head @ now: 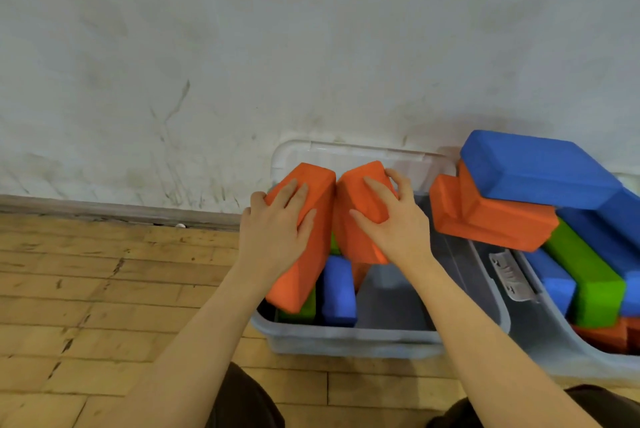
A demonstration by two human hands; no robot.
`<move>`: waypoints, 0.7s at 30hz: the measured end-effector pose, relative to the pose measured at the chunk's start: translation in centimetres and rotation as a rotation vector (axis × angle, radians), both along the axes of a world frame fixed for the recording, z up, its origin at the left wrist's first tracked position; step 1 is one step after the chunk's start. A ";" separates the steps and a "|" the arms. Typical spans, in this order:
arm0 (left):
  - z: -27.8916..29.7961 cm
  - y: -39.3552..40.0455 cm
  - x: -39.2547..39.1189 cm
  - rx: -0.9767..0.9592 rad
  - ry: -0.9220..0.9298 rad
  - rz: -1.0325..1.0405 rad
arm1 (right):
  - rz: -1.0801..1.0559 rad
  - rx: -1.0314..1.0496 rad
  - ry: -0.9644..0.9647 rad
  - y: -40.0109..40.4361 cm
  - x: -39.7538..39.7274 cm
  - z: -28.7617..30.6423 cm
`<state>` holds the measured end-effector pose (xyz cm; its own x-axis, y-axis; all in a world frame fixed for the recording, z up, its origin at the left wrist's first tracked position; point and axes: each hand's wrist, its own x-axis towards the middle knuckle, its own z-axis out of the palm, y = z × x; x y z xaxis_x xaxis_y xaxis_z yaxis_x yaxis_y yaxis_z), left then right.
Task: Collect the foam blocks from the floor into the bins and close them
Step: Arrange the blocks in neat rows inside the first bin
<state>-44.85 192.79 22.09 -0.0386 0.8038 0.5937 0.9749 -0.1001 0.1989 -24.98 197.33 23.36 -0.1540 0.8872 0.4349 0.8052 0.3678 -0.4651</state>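
Two orange foam blocks hang tilted over a clear grey bin (346,339) that stands against the wall. My left hand (277,230) grips the left orange block (308,275) from above. My right hand (391,219) grips the right orange block (360,237), and the two blocks touch at their upper ends. Inside the bin lie a blue block (337,292) and a green block (301,310), partly hidden by the orange ones. A second bin (540,334) at the right is heaped with blocks, topped by a large blue block (533,168) and an orange block (491,223).
A scuffed white wall (242,64) rises right behind both bins. Wooden floor (86,289) stretches to the left and in front. The left bin's clear lid (346,154) leans against the wall behind it. My knees (249,400) show at the bottom edge.
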 end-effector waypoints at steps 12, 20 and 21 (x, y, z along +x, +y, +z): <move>0.9 3.1 11.3 -0.081 -0.256 -0.044 | -0.301 0.055 -0.209 -0.5 9.0 -0.2; -3.2 2.9 14.8 -0.169 -0.177 -0.010 | -0.336 -0.080 -0.200 -1.0 11.9 -3.3; -3.7 2.8 14.6 -0.179 -0.164 -0.008 | -0.341 -0.104 -0.185 -1.0 12.0 -3.6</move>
